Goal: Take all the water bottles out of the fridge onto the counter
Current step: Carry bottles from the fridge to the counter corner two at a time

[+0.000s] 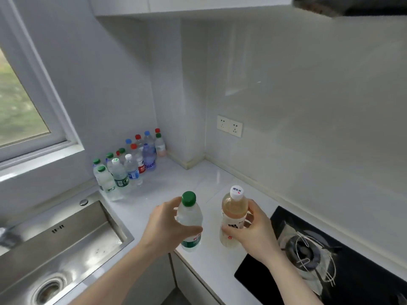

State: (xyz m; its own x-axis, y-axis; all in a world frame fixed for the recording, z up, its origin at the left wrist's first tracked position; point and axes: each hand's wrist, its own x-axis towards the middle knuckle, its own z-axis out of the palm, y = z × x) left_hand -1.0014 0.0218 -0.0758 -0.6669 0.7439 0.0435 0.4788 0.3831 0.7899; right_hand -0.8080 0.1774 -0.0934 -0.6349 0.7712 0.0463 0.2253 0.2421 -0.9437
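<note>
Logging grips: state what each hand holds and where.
Left hand grips the green-capped bottle around its body; right hand grips the white-capped bottle around its body.

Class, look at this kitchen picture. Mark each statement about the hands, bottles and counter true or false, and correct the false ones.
1. The left hand grips a green-capped bottle. True.
2. The right hand holds a red-capped bottle. False: its bottle of pale orange drink has a white cap.
3. A group of bottles stands in the sink. False: it stands on the counter, by the wall.
4. The gas burner lies right of the hands. True.
</note>
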